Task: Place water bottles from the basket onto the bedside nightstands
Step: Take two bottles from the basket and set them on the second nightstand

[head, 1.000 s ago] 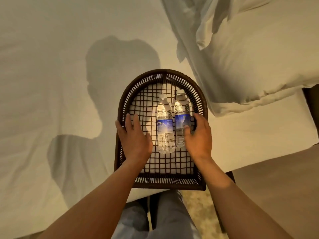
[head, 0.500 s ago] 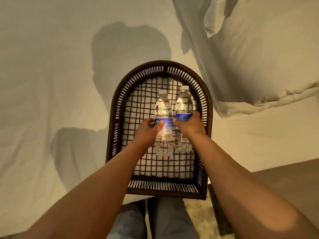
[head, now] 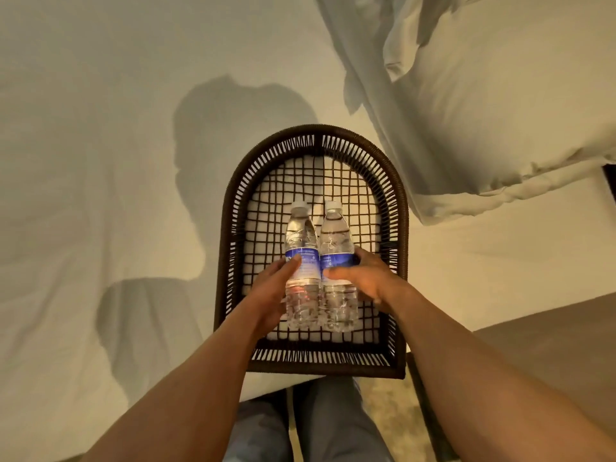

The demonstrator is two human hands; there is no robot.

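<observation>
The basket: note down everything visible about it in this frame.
The basket is dark brown woven wicker, arched at its far end and straight at the near end, with a slatted rim and open grid floor. It lies flat on the white bed, its near edge at the mattress edge. Above its floor, two water bottles are gripped by the left hand and right hand.

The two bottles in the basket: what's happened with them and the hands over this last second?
Both hands moved in from the basket floor and closed on the bottles: left hand on the left bottle, right hand on the right bottle. The bottles now look raised toward the camera. The basket stays on the bed.
</observation>
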